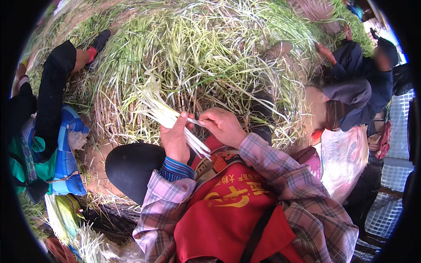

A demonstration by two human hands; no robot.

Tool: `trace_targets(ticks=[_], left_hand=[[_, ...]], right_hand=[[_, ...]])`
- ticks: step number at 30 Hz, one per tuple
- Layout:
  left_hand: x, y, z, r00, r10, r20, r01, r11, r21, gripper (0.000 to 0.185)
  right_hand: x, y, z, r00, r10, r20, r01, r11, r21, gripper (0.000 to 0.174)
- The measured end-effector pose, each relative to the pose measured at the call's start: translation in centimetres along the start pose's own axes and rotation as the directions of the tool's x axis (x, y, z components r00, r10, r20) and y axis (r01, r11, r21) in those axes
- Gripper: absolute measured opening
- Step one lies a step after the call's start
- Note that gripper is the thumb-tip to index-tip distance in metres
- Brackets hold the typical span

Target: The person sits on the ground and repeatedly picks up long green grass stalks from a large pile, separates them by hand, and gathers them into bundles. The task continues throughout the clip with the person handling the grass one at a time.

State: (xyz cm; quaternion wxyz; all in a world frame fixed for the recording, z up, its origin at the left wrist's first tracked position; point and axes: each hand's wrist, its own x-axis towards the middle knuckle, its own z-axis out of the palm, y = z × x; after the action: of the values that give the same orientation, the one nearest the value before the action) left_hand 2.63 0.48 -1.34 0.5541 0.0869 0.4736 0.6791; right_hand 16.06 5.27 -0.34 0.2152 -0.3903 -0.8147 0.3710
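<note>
My left hand [177, 136] is closed around a bunch of long, pale chive-like stalks [164, 113]. Their white stem ends [196, 141] poke out below my thumb, towards my lap, and the yellowish-green leaves fan out to the upper left. Close beside it, my right hand [225, 125] pinches a single white stalk [194, 121] between thumb and fingertips; that stalk runs across to the left hand. Beyond both hands lies a large heap of loose green and white stalks [184, 56]. A red apron [230, 210] bearing writing covers my lap.
One person's leg [56, 82] flanks the heap at left; another person [358, 75] sits at right, a hand on the stalks. Beside me are a blue checked cloth [70, 157], a pale printed sack [343, 161] and, lower left, bundled stalks [61, 217].
</note>
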Motion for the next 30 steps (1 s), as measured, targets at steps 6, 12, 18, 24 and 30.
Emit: trace_targets(ticks=[6, 12, 18, 24, 30], left_hand=[[0.1, 1.9, -0.7, 0.991, 0.033, -0.128, -0.058, 0.978, -0.199, 0.012], [0.7, 4.4, -2.1, 0.937, 0.236, -0.257, -0.298, 0.924, -0.239, 0.014], [1.1, 4.7, -2.8, 0.91, 0.288, -0.299, -0.367, 0.894, -0.256, 0.019], [1.0, 3.1, -1.5, 0.935, 0.217, -0.279, -0.291, 0.92, -0.261, 0.019], [0.8, 3.0, -1.5, 0.945, 0.25, -0.211, -0.299, 0.922, -0.245, 0.017]], right_hand=[[-2.0, -2.7, -4.0, 0.962, -0.062, 0.266, -0.139, 0.728, 0.671, 0.011], [-5.9, 0.2, -10.6, 0.781, 0.014, 0.624, -0.288, 0.895, 0.341, 0.012], [-12.4, 8.0, -13.6, 0.706, 0.608, 0.362, -0.708, 0.591, 0.388, 0.02], [-9.8, 6.4, -10.1, 0.966, 0.241, 0.091, -0.187, 0.899, -0.396, 0.033], [-3.1, 3.0, -2.5, 0.961, -0.013, 0.277, 0.054, 0.988, -0.142, 0.031]])
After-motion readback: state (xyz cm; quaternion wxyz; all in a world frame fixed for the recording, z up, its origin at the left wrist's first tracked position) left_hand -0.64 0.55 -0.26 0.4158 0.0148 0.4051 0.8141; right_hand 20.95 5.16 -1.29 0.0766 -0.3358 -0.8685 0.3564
